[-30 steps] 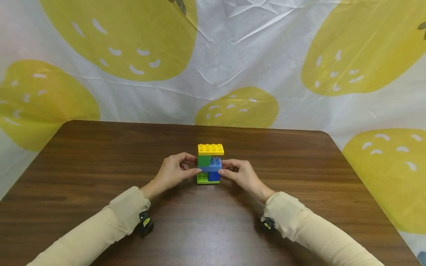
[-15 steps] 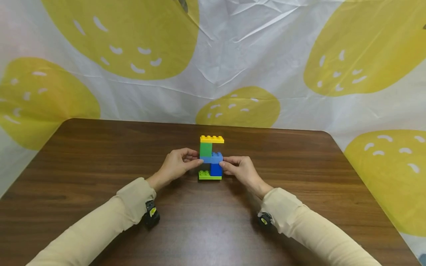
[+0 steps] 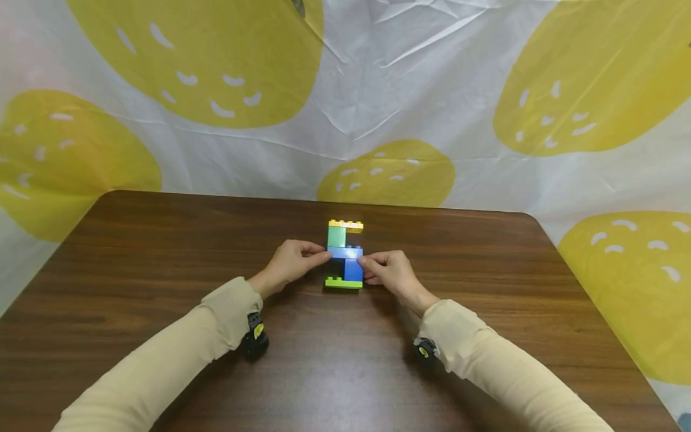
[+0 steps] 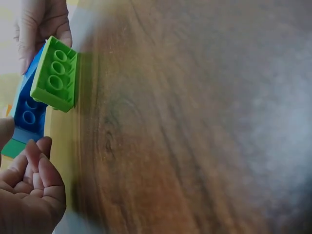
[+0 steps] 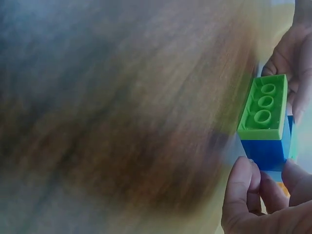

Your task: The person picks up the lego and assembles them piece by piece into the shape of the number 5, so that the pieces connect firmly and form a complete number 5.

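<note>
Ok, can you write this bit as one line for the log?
left hand: pinches block tower | right hand: pinches block tower | tower: lifted off table, green base showing its underside

Left hand (image 3: 291, 260): fingers curled, tips pinching inward toward the right hand; wrist raised, forearm in a beige sleeve running back to the lower left. Right hand (image 3: 390, 273): fingers curled, thumb and forefinger pinching toward the left hand; beige-sleeved forearm angled back to the lower right. Both arms converge at centre.
</note>
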